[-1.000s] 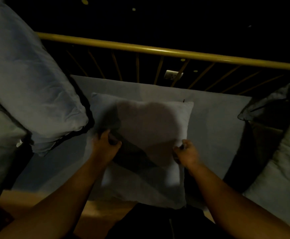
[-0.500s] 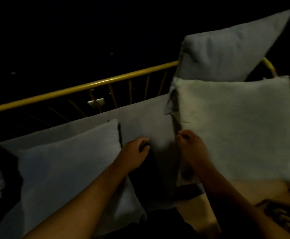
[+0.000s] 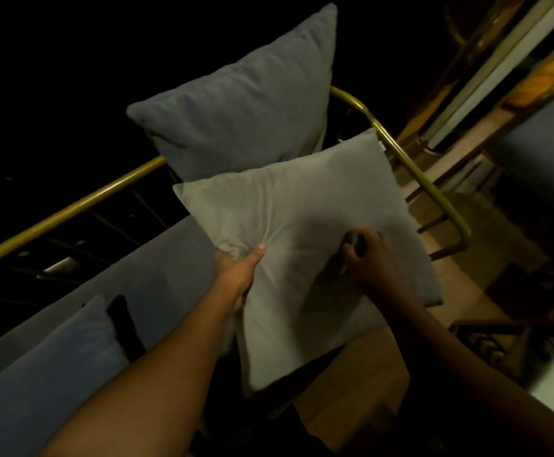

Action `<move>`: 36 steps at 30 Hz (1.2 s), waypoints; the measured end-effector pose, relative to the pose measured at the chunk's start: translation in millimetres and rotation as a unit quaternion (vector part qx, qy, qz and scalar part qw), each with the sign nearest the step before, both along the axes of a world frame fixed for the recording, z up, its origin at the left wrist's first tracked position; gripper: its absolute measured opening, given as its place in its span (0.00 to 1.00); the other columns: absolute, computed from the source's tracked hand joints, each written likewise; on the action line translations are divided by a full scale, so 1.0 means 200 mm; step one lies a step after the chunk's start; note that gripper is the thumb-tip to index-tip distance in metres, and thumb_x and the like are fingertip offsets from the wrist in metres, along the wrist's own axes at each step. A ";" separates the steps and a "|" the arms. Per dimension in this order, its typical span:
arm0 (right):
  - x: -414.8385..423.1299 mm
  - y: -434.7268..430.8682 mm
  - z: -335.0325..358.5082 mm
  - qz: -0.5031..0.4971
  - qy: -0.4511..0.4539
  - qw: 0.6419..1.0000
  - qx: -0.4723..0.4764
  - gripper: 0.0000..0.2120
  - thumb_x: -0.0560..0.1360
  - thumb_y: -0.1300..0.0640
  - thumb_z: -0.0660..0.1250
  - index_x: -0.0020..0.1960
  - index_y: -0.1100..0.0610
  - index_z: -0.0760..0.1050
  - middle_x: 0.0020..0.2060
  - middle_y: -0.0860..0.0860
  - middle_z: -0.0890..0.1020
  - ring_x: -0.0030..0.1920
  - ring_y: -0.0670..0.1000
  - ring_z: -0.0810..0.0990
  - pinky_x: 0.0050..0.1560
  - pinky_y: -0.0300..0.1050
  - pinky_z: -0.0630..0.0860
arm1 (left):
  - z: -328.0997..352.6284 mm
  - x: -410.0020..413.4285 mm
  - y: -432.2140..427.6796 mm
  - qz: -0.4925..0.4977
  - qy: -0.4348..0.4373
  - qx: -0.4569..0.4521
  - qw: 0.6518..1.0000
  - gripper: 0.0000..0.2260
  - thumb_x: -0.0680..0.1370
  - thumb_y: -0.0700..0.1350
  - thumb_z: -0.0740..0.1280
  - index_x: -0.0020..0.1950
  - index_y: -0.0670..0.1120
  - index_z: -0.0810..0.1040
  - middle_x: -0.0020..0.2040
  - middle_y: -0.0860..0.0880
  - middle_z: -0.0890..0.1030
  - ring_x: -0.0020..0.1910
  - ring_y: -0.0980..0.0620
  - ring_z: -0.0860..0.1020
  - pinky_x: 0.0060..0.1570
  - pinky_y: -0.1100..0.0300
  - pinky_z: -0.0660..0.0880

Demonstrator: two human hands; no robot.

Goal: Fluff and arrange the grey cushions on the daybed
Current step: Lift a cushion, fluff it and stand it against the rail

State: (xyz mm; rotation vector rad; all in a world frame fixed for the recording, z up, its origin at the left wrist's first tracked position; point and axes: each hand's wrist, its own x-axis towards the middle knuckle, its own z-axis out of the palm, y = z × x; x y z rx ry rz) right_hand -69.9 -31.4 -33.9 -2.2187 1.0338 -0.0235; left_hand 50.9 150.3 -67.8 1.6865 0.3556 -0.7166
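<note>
Gripping a light grey cushion (image 3: 305, 232) with both hands at the right end of the daybed (image 3: 157, 278). Pinching its left edge with the left hand (image 3: 239, 272), thumb pressing into the front face and bunching the fabric into creases, the remaining fingers hidden behind the edge. Pressing into the cushion's front with the right hand (image 3: 368, 258), fingers (image 3: 356, 240) curled tight against the cloth; hard to tell in the dim light whether gathering fabric or only pushing in. Standing tilted, upper corner nearing the curved brass rail (image 3: 411, 169). Leaning just behind it, a larger blue-grey cushion (image 3: 246, 103) propped against the rail, one corner pointing up. Lying at lower left on the grey mattress, a third cushion (image 3: 51, 374), partly covered by the left forearm.
</note>
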 end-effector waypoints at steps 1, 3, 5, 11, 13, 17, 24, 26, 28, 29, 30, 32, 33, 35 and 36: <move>-0.01 -0.02 0.00 -0.004 -0.005 1.000 0.014 0.09 0.75 0.50 0.62 0.55 0.45 0.69 0.56 0.47 0.72 0.58 0.51 0.72 0.60 0.52 0.71 | 0.04 0.00 -0.04 -0.013 -0.027 -0.024 0.999 0.31 0.71 0.45 0.73 0.70 0.42 0.64 0.67 0.45 0.74 0.62 0.47 0.75 0.65 0.49 0.71; -0.01 -0.04 0.01 -0.025 -0.018 0.999 0.020 0.15 0.76 0.49 0.62 0.61 0.48 0.69 0.62 0.50 0.72 0.63 0.52 0.70 0.64 0.57 0.70 | 0.12 0.02 -0.10 -0.039 -0.094 -0.044 0.994 0.22 0.74 0.42 0.69 0.66 0.41 0.70 0.63 0.46 0.77 0.59 0.48 0.77 0.63 0.54 0.72; 0.00 -0.05 0.04 -0.032 -0.042 0.999 -0.010 0.17 0.77 0.48 0.60 0.64 0.50 0.68 0.63 0.52 0.73 0.64 0.53 0.70 0.66 0.58 0.68 | 0.25 0.03 -0.17 -0.042 -0.150 -0.056 0.986 0.17 0.75 0.43 0.68 0.64 0.41 0.74 0.59 0.48 0.79 0.57 0.50 0.78 0.59 0.58 0.73; 0.02 -0.07 0.18 -0.050 -0.134 0.989 -0.037 0.25 0.76 0.42 0.58 0.68 0.53 0.65 0.66 0.56 0.71 0.66 0.55 0.69 0.66 0.60 0.68 | 0.56 0.04 -0.11 -0.086 -0.242 -0.074 0.964 0.12 0.75 0.45 0.67 0.58 0.49 0.77 0.55 0.49 0.81 0.54 0.52 0.79 0.53 0.61 0.76; 0.03 -0.05 0.19 -0.092 -0.144 0.985 0.017 0.31 0.74 0.38 0.57 0.73 0.50 0.57 0.73 0.54 0.64 0.72 0.56 0.63 0.69 0.62 0.64 | 0.66 0.05 -0.02 -0.101 -0.264 -0.081 0.956 0.07 0.75 0.46 0.67 0.53 0.54 0.77 0.53 0.51 0.82 0.52 0.54 0.81 0.52 0.59 0.77; 0.08 0.09 0.22 -0.136 -0.159 0.974 0.093 0.37 0.72 0.31 0.55 0.75 0.44 0.47 0.77 0.51 0.55 0.75 0.57 0.55 0.72 0.63 0.57 | 0.81 0.07 0.27 -0.087 -0.320 -0.075 0.940 0.07 0.76 0.44 0.65 0.52 0.54 0.77 0.48 0.57 0.81 0.43 0.67 0.80 0.44 0.71 0.77; 0.24 0.60 0.19 -0.082 -0.149 0.959 0.228 0.47 0.59 0.20 0.54 0.68 0.48 0.61 0.66 0.54 0.72 0.63 0.58 0.73 0.64 0.60 0.71 | 0.92 0.01 1.04 0.050 -0.369 -0.021 0.928 0.08 0.78 0.46 0.63 0.57 0.52 0.74 0.49 0.59 0.79 0.42 0.70 0.79 0.42 0.74 0.76; 0.33 0.82 0.16 -0.022 -0.135 0.963 0.232 0.40 0.63 0.24 0.58 0.58 0.57 0.69 0.55 0.57 0.78 0.55 0.57 0.77 0.58 0.53 0.74 | 0.93 -0.03 1.27 0.088 -0.376 -0.012 0.922 0.08 0.79 0.45 0.62 0.57 0.51 0.74 0.48 0.59 0.78 0.41 0.71 0.79 0.40 0.75 0.75; 0.40 1.08 0.14 0.039 -0.119 0.968 0.219 0.30 0.70 0.32 0.60 0.49 0.60 0.72 0.46 0.59 0.79 0.49 0.57 0.78 0.52 0.50 0.74 | 0.93 -0.08 1.50 0.121 -0.371 -0.010 0.921 0.08 0.79 0.44 0.61 0.56 0.50 0.75 0.49 0.57 0.79 0.42 0.68 0.80 0.40 0.74 0.75; 0.43 1.21 0.13 0.060 -0.111 0.968 0.219 0.26 0.73 0.36 0.60 0.50 0.61 0.73 0.46 0.60 0.80 0.49 0.58 0.78 0.51 0.49 0.73 | 0.93 -0.11 1.61 0.134 -0.368 -0.008 0.920 0.07 0.79 0.44 0.61 0.55 0.50 0.76 0.48 0.55 0.80 0.43 0.66 0.81 0.41 0.72 0.76; 0.46 1.34 0.12 0.080 -0.107 0.965 0.225 0.24 0.74 0.39 0.60 0.52 0.61 0.73 0.49 0.59 0.80 0.50 0.57 0.77 0.50 0.48 0.72 | 0.93 -0.12 1.72 0.148 -0.365 -0.007 0.919 0.07 0.79 0.44 0.61 0.54 0.50 0.77 0.48 0.54 0.81 0.43 0.64 0.81 0.41 0.71 0.77; 0.51 1.58 0.11 0.108 -0.108 0.959 0.239 0.27 0.73 0.37 0.60 0.57 0.60 0.73 0.56 0.59 0.79 0.55 0.58 0.77 0.55 0.50 0.73 | 0.93 -0.16 1.95 0.185 -0.356 -0.010 0.916 0.06 0.79 0.44 0.62 0.52 0.50 0.77 0.47 0.54 0.81 0.42 0.63 0.82 0.40 0.69 0.77; 0.53 1.70 0.11 0.112 -0.105 0.956 0.249 0.30 0.72 0.35 0.60 0.61 0.58 0.71 0.59 0.60 0.77 0.59 0.60 0.75 0.60 0.54 0.72 | 0.94 -0.17 2.07 0.208 -0.349 -0.014 0.914 0.06 0.79 0.44 0.62 0.51 0.51 0.78 0.47 0.54 0.82 0.42 0.62 0.82 0.40 0.69 0.77; 0.57 1.90 0.14 0.115 -0.087 0.947 0.286 0.36 0.70 0.32 0.60 0.67 0.57 0.66 0.65 0.60 0.73 0.65 0.62 0.72 0.65 0.60 0.69 | 0.95 -0.20 2.31 0.242 -0.337 -0.019 0.910 0.06 0.79 0.45 0.61 0.49 0.53 0.78 0.47 0.53 0.82 0.41 0.61 0.83 0.39 0.68 0.78; 0.59 1.98 0.16 0.115 -0.079 0.940 0.312 0.40 0.68 0.30 0.61 0.68 0.57 0.66 0.66 0.59 0.73 0.64 0.61 0.73 0.65 0.61 0.70 | 0.95 -0.21 2.43 0.253 -0.327 -0.027 0.910 0.06 0.79 0.47 0.61 0.49 0.54 0.78 0.48 0.53 0.82 0.42 0.61 0.83 0.40 0.66 0.79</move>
